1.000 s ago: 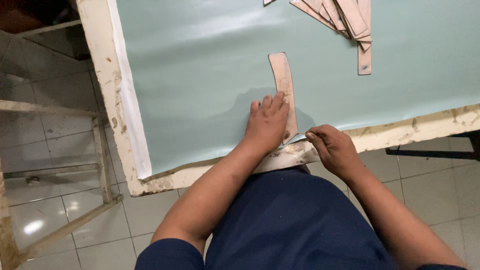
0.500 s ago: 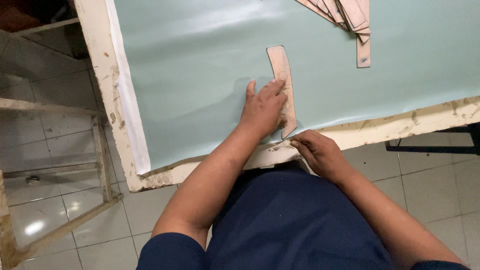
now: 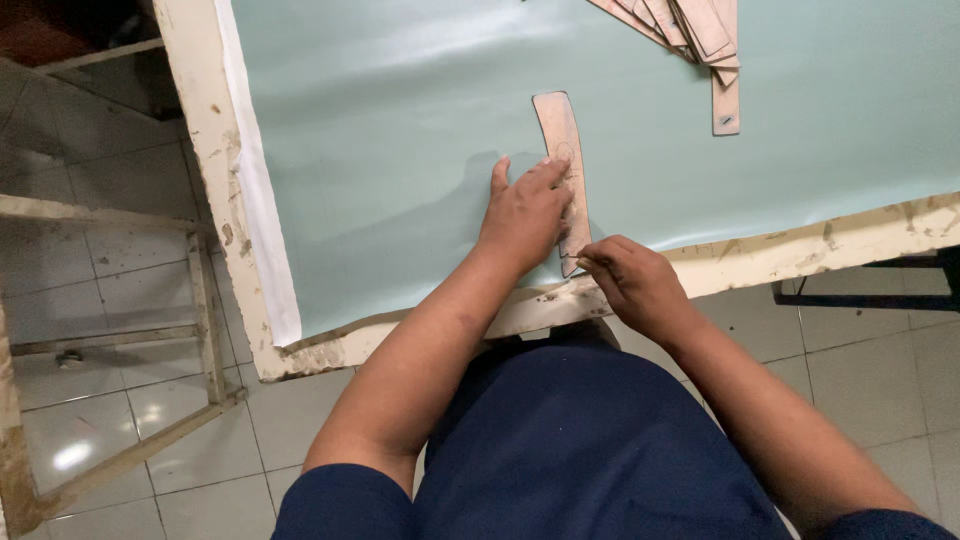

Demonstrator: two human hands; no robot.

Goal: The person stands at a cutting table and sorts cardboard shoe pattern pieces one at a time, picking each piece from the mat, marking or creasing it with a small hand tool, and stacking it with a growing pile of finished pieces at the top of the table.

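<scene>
A: Since the earlier frame the left hand (image 3: 525, 212) had slid up the template (image 3: 563, 170), and the right hand (image 3: 628, 280) had dropped to its lower end, close to the table edge (image 3: 800, 250).

B: Grip state?

A: Left hand was flat, fingers spread, pinning the curved tan template onto the pale green sheet (image 3: 400, 150). Not grasping, just pressing. Right hand was pinched shut on a thin pencil (image 3: 590, 265), tip at the template's bottom corner.

B: So which step?

A: Looked like tracing the outline, near the lower end.

B: Next move needs what?

A: My read: steady downward pressure so the template didn't creep, tip kept tight against its edge.

B: Anything else around?

A: Stack of similar strips (image 3: 700, 30) well apart at the top of the sheet. Wooden frame (image 3: 200, 300) stood on the tiled floor, left.
</scene>
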